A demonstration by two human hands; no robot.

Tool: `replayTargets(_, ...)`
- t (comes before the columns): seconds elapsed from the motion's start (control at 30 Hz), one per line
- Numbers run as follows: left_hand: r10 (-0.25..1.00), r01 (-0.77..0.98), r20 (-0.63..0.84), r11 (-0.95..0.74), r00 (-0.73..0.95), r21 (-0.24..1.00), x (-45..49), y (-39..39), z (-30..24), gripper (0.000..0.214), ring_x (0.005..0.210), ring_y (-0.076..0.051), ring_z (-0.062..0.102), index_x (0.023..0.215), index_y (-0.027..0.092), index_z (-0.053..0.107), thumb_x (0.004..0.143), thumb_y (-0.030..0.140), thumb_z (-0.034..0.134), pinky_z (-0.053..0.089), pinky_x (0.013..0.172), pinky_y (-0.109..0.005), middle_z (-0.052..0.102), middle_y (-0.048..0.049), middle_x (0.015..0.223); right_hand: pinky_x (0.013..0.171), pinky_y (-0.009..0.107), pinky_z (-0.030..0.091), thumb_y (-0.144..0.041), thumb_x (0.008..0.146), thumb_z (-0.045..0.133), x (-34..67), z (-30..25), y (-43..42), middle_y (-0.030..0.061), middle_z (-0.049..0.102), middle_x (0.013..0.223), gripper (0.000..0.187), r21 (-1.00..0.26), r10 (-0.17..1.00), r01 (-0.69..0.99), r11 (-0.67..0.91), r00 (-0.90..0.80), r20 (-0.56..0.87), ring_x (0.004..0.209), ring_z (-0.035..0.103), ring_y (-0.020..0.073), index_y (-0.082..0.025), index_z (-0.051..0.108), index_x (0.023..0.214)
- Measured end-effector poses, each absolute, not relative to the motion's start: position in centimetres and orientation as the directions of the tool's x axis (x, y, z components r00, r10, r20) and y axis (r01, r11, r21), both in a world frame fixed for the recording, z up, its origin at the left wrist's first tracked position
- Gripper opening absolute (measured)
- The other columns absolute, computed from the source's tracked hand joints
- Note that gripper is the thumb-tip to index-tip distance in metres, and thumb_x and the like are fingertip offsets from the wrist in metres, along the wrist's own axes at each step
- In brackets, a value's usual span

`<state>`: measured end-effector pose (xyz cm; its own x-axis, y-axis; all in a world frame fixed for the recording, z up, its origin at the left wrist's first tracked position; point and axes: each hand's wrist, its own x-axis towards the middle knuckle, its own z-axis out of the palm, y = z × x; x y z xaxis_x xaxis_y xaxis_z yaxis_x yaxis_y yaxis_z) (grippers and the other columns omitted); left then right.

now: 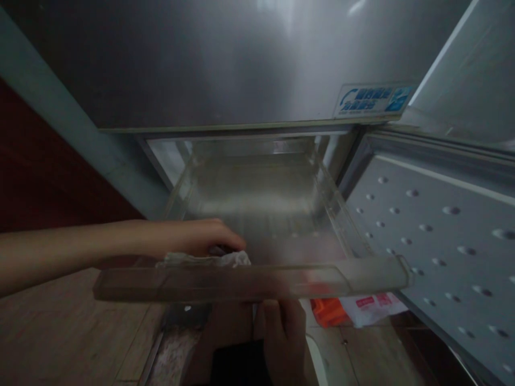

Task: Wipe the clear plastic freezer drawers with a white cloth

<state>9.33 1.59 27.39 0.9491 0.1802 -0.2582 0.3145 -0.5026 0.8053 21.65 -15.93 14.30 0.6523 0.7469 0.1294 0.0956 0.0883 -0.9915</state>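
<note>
A clear plastic freezer drawer (pixel 374 276) is pulled out toward me from the lower compartment of a fridge. My left hand (pixel 201 238) reaches over its left side and is closed around a crumpled whitish cloth (pixel 209 260), just behind the drawer's front panel. Part of that cloth shows only through the plastic. My right hand (pixel 284 327) is below the front panel, fingers curled and thumb up against its lower edge. The fingertips of this hand are partly hidden. Frosty, ribbed plastic forms the drawer's bottom.
At the right, the lower fridge door (pixel 434 257) stands open, its inner panel dotted with bumps. Above the drawer is a closed grey door (pixel 241 64). An orange bag (pixel 328 312) and a white plastic bag (pixel 370 310) lie on the tiled floor (pixel 80 327). My knees are under the drawer.
</note>
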Motion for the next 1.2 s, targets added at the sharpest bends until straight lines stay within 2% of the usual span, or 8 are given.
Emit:
replayTargets(0.07, 0.142, 0.303, -0.268, -0.509, 0.953, 0.806, 12.4, 1.5, 27.0, 0.013, 0.071, -0.011, 0.061, 0.092, 0.02, 0.077, 0.087, 0.018, 0.066, 0.047, 0.07, -0.018, 0.074, 0.0024, 0.083, 0.066, 0.029, 0.053, -0.055, 0.089, 0.059, 21.8, 14.0, -15.8, 0.0041, 0.074, 0.074, 0.038, -0.99, 0.746, 0.089, 0.109, 0.651, 0.14, 0.071, 0.066, 0.0204, -0.022, 0.074, 0.077)
replayTargets(0.23, 0.063, 0.067, -0.045, -0.422, 0.997, 0.904, 20.3, 1.0, 25.6, 0.006, 0.072, -0.011, 0.057, 0.079, 0.015, 0.069, 0.083, 0.013, 0.065, 0.043, 0.069, -0.02, 0.069, 0.0029, 0.076, 0.06, 0.028, 0.053, -0.053, 0.085, 0.064, 22.6, 13.5, -15.4, 0.0039, 0.072, 0.069, 0.035, -0.988, 0.794, 0.092, 0.127, 0.587, 0.157, 0.066, 0.065, 0.0197, -0.022, 0.074, 0.072)
replayTargets(0.33, 0.088, 0.006, 0.031, -0.399, 0.996, 0.917, 23.0, 0.6, 25.1, 0.012, 0.074, -0.013, 0.055, 0.071, 0.014, 0.063, 0.083, 0.014, 0.065, 0.043, 0.07, -0.022, 0.066, 0.0006, 0.073, 0.06, 0.028, 0.054, -0.052, 0.087, 0.06, 22.7, 14.2, -15.2, 0.0045, 0.073, 0.07, 0.037, -0.992, 0.79, 0.073, 0.105, 0.599, 0.128, 0.067, 0.066, 0.0197, -0.021, 0.075, 0.071)
replayTargets(0.47, 0.089, 0.028, 0.02, -0.51, 0.996, 0.86, 22.1, 0.4, 25.9, 0.01, 0.078, -0.015, 0.058, 0.078, 0.011, 0.066, 0.085, 0.009, 0.06, 0.043, 0.075, -0.024, 0.068, -0.0034, 0.08, 0.059, 0.028, 0.054, -0.047, 0.087, 0.059, 22.8, 15.9, -15.1, 0.0052, 0.074, 0.067, 0.037, -0.989, 0.824, 0.045, 0.137, 0.549, 0.139, 0.065, 0.068, 0.0203, -0.02, 0.075, 0.07)
replayTargets(0.63, 0.144, 0.228, -0.176, -0.574, 0.974, 0.787, 16.1, 0.4, 28.4, 0.023, 0.081, -0.015, 0.06, 0.096, 0.006, 0.071, 0.094, 0.02, 0.053, 0.044, 0.076, -0.02, 0.072, -0.0043, 0.089, 0.06, 0.03, 0.056, -0.039, 0.088, 0.053, 23.3, 16.0, -14.6, 0.0045, 0.076, 0.064, 0.036, -0.974, 0.864, 0.022, 0.225, 0.458, 0.21, 0.061, 0.071, 0.021, -0.02, 0.075, 0.068)
replayTargets(0.8, 0.242, 0.445, -0.381, -0.611, 0.893, 0.655, 8.9, 1.4, 29.7, 0.02, 0.072, -0.012, 0.057, 0.093, 0.014, 0.074, 0.093, 0.02, 0.055, 0.044, 0.066, -0.017, 0.071, 0.0009, 0.08, 0.06, 0.029, 0.055, -0.037, 0.087, 0.055, 23.3, 15.2, -14.1, 0.0033, 0.075, 0.064, 0.031, -0.957, 0.833, 0.063, 0.284, 0.478, 0.279, 0.06, 0.07, 0.0196, -0.022, 0.075, 0.068)
replayTargets(0.93, 0.302, 0.608, -0.538, -0.529, 0.787, 0.592, 4.9, 1.7, 30.8, 0.014, 0.061, -0.01, 0.052, 0.081, 0.014, 0.074, 0.085, 0.017, 0.061, 0.044, 0.062, -0.017, 0.066, 0.0034, 0.064, 0.059, 0.027, 0.054, -0.038, 0.091, 0.054, 23.4, 15.2, -14.2, 0.0032, 0.075, 0.066, 0.032, -0.949, 0.843, 0.054, 0.311, 0.445, 0.301, 0.061, 0.069, 0.0184, -0.021, 0.076, 0.074)
replayTargets(1.2, 0.188, 0.762, -0.759, -0.364, 0.623, 0.535, 5.9, 1.5, 32.6, 0.032, 0.046, -0.008, 0.036, 0.043, 0.013, 0.055, 0.072, 0.025, 0.063, 0.037, 0.05, -0.015, 0.044, 0.0061, 0.036, 0.066, 0.03, 0.05, -0.044, 0.093, 0.054, 23.6, 14.6, -14.5, 0.0041, 0.075, 0.069, 0.04, -0.96, 0.85, 0.149, 0.238, 0.447, 0.28, 0.066, 0.067, 0.0198, -0.02, 0.074, 0.068)
